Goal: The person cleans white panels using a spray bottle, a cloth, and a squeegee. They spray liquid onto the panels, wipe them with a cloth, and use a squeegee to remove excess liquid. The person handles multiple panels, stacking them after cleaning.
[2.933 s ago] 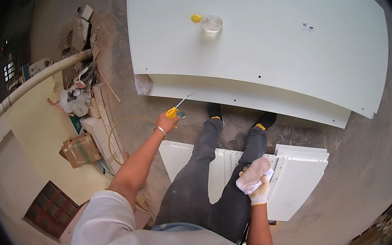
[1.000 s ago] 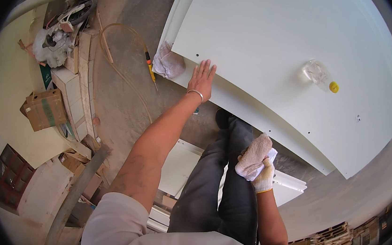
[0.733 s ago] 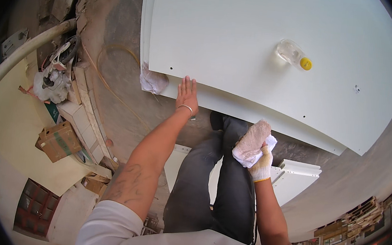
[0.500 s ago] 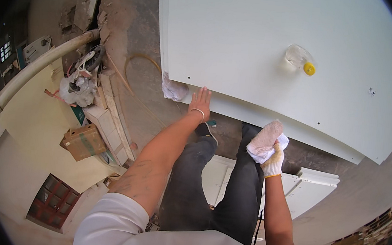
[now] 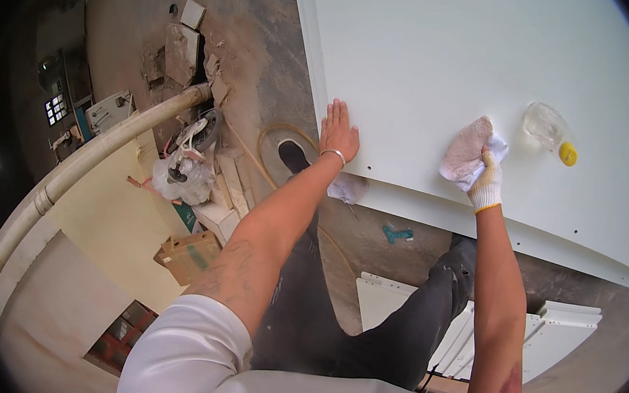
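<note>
**Cloth pressed to white panel, bare hand flat beside it**

Cloth, pale pink and crumpled, was held against the white panel by the right hand, which was covered by a white knitted glove with a yellow cuff. The gloved fingers were closed around the cloth's right edge, and the cloth itself lay in contact with the panel's surface, near the front edge. The left hand was bare, with a thin bracelet worn at the wrist; it was laid palm down on the panel's near left corner, fingers straight and held close together, nothing being gripped. The two hands were kept well apart along the same front edge.

A small clear plastic bottle with a yellow cap was seen lying on its side on the panel, just to the right of the cloth and not touching it. A second white rag was seen hanging below the panel's edge, just under the left wrist.

The panel was large and flat, with small drilled holes visible near its front and right edges. Beneath it, dark trousers and a black shoe were seen on the concrete floor. Further white panels were stacked on the floor by the right leg. To the left, a long pale pipe, a cardboard box, rubble and a bundled white bag were visible.
</note>
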Demonstrator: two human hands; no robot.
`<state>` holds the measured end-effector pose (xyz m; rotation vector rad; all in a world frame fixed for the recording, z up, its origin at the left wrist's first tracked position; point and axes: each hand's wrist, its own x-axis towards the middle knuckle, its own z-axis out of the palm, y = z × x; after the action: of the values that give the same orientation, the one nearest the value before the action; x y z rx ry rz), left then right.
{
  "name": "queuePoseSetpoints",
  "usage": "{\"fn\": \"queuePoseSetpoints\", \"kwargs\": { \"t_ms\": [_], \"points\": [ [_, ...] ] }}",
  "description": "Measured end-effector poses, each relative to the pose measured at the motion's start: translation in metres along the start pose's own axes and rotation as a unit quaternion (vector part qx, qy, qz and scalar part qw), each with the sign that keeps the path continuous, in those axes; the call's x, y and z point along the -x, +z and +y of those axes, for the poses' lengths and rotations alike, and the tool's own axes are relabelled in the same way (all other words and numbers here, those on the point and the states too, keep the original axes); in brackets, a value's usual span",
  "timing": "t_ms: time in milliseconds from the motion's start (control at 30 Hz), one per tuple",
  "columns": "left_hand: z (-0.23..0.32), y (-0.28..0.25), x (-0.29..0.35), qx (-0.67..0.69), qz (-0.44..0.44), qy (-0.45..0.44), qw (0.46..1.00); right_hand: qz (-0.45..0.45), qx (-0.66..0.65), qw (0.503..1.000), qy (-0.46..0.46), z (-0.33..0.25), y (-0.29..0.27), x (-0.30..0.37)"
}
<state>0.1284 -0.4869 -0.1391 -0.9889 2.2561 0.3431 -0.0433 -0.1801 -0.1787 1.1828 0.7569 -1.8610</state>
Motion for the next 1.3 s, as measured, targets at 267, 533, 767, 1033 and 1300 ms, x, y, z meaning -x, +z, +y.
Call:
{"fn": "queuePoseSetpoints", "kwargs": {
  "t_ms": [267,533,767,1033,1300],
  "points": [
    [-0.048,0.001,-0.046,0.001,0.012,0.145,0.989,0.061,0.029,0.991,-0.113,0.015,-0.007,-0.027],
    [-0.078,-0.038,-0.108,-0.007,0.042,0.243,0.969,0.065,0.083,0.986,-0.132,-0.004,-0.014,-0.022],
    [-0.086,-0.096,-0.184,-0.019,0.072,0.263,0.962,0.075,0.099,0.985,-0.119,-0.008,-0.017,-0.023],
    [-0.074,-0.14,-0.228,-0.143,0.124,0.289,0.939,0.037,0.089,0.99,-0.106,-0.01,-0.032,-0.032],
    [-0.045,-0.253,-0.341,-0.27,0.102,0.324,0.901,0.101,0.067,0.985,-0.124,-0.008,-0.035,-0.038]
  ]
}}
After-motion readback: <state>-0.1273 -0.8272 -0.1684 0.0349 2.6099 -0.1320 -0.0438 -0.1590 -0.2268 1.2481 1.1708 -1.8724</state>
